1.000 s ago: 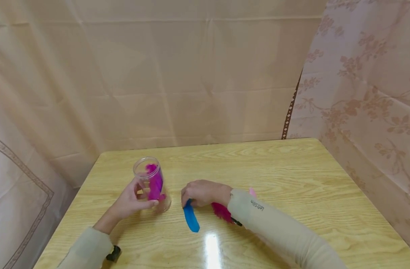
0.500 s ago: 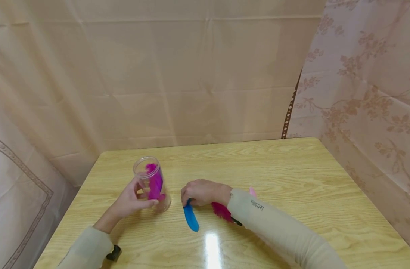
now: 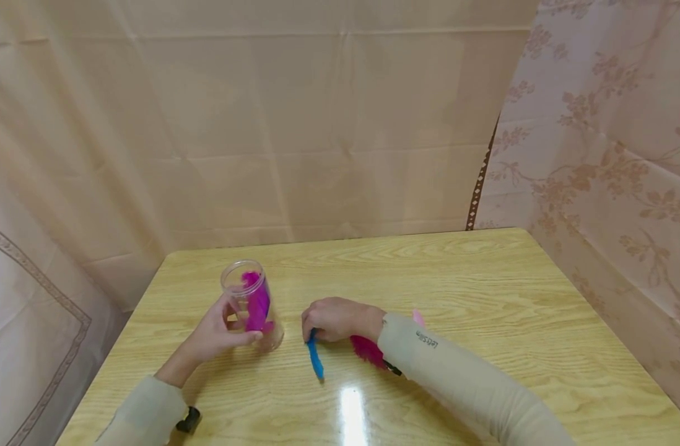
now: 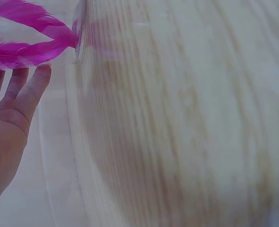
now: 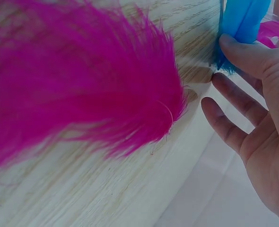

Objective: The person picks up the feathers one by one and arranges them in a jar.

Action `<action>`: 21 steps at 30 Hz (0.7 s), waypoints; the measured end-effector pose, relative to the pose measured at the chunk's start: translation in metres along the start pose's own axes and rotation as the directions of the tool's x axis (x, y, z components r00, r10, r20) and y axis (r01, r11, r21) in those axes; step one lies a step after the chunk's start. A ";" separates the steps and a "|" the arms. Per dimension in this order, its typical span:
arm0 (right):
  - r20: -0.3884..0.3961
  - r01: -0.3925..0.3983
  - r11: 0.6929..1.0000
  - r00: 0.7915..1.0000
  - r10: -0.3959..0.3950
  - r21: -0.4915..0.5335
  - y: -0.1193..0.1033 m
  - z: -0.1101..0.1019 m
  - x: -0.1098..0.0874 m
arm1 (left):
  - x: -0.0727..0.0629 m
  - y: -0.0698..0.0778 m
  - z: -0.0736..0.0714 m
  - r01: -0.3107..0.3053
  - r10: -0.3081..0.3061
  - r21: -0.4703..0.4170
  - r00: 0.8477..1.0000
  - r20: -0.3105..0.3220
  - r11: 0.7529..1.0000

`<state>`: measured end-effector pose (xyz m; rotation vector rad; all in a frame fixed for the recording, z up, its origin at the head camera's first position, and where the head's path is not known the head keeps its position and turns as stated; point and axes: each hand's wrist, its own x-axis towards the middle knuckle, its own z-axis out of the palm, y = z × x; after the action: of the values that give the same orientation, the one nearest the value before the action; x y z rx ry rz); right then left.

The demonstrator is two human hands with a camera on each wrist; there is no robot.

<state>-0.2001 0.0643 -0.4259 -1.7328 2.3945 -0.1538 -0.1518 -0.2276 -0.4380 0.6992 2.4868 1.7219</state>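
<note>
On the left of the table stands a clear jar (image 3: 243, 267) without a lid, holding magenta-purple feathers (image 3: 258, 305). My left hand (image 3: 214, 331) grips its near side, thumb to the right and fingers behind; in the left wrist view the fingers (image 4: 33, 90) lie along the clear wall below the feathers. My right hand (image 3: 334, 319) pinches one end of a blue feather (image 3: 315, 359) between thumb and finger, with the rest hanging toward the table. The right wrist view shows the thumb (image 5: 245, 54) pressed on the blue feather (image 5: 245, 21), the other fingers spread loosely.
A crimson-pink feather (image 3: 368, 352) lies partly under my right wrist, large and close in the right wrist view. Just beyond the right sleeve shows the tip of a light pink feather (image 3: 418, 318). Curtains (image 3: 329, 124) hang behind the wooden table (image 3: 457, 272).
The blue feather has turned from its flat side to a narrow edge as my right hand twists it slightly. The left hand and jar have stayed still.
</note>
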 end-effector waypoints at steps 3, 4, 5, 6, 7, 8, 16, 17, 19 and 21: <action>-0.018 0.006 1.000 1.000 -0.006 0.013 0.001 0.001 -0.001 | 0.000 0.001 0.000 0.003 -0.003 0.000 1.000 0.001 1.000; -0.024 0.009 1.000 1.000 -0.008 0.020 0.001 0.001 -0.001 | 0.000 0.001 0.000 0.003 -0.003 -0.001 1.000 0.001 1.000; -0.030 0.011 1.000 1.000 -0.010 0.028 0.002 0.001 -0.002 | 0.000 0.001 0.000 0.002 -0.002 -0.003 1.000 0.000 1.000; -0.035 0.014 0.999 0.999 -0.012 0.038 0.002 0.001 -0.002 | 0.000 0.001 0.000 0.002 -0.002 -0.004 1.000 0.000 1.000; -0.040 0.014 0.999 0.999 -0.013 0.048 0.003 0.001 -0.003 | -0.001 0.001 0.000 0.002 -0.002 -0.004 1.000 -0.001 1.000; -0.043 0.013 0.998 0.999 -0.010 0.055 0.003 0.001 -0.003 | 0.000 0.001 0.001 0.002 -0.002 -0.006 1.000 -0.001 1.000; -0.046 -0.034 0.990 0.998 0.041 0.139 0.006 -0.005 -0.003 | -0.001 0.001 0.001 0.031 -0.031 0.019 0.999 -0.009 0.999; -0.049 -0.036 0.989 0.998 0.044 0.146 0.006 -0.005 -0.003 | -0.001 0.001 0.001 0.033 -0.033 0.021 0.999 -0.009 0.999; -0.054 -0.039 0.986 0.997 0.048 0.164 0.006 -0.006 -0.003 | -0.001 0.002 0.001 0.033 -0.033 0.018 0.999 -0.009 0.999; -0.061 -0.040 0.984 0.997 0.051 0.175 0.006 -0.007 -0.002 | -0.001 0.002 0.001 0.040 -0.040 0.012 0.999 -0.010 0.999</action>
<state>-0.2068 0.0685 -0.4202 -1.6177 2.3834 -0.4066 -0.1496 -0.2261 -0.4367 0.6388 2.5020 1.7020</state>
